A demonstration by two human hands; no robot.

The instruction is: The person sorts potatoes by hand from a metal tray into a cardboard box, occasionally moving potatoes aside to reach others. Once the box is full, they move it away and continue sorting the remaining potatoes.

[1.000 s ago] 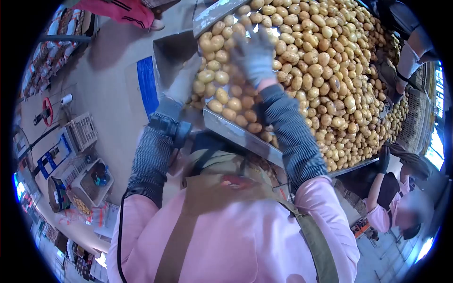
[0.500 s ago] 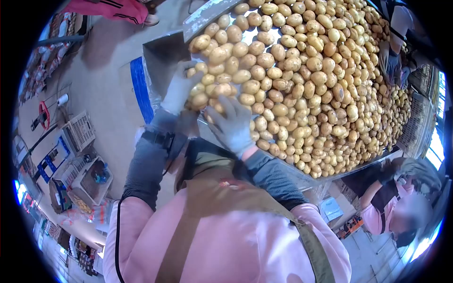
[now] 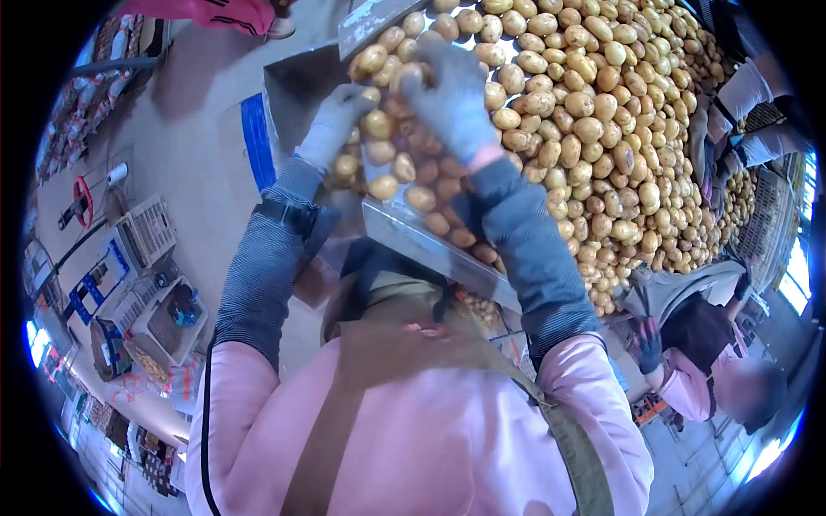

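Observation:
Many yellow-brown potatoes (image 3: 594, 129) cover a metal sorting table. My left hand (image 3: 338, 122), in a pale glove, is cupped with fingers bent beside potatoes at the table's left end, by the chute. My right hand (image 3: 453, 99), also gloved, lies over the potatoes at the upper left. Its fingers are apart and touch a potato (image 3: 408, 79); motion blurs them a little. Between my hands, several loose potatoes (image 3: 377, 125) lie on the metal surface, some smeared by movement. Whether my left fingers grip any single potato is hidden.
A metal chute (image 3: 301, 95) with a blue strip (image 3: 257, 142) adjoins the table's left end. A co-worker in pink (image 3: 693, 370) stands at the lower right; another person's arms (image 3: 748, 112) reach in at the upper right. Plastic crates (image 3: 163, 318) stand on the left floor.
My right hand has moved up and away from me over the potatoes. Potatoes near the front left have shifted, baring metal. My left hand has moved slightly upward. The co-worker's arms have moved.

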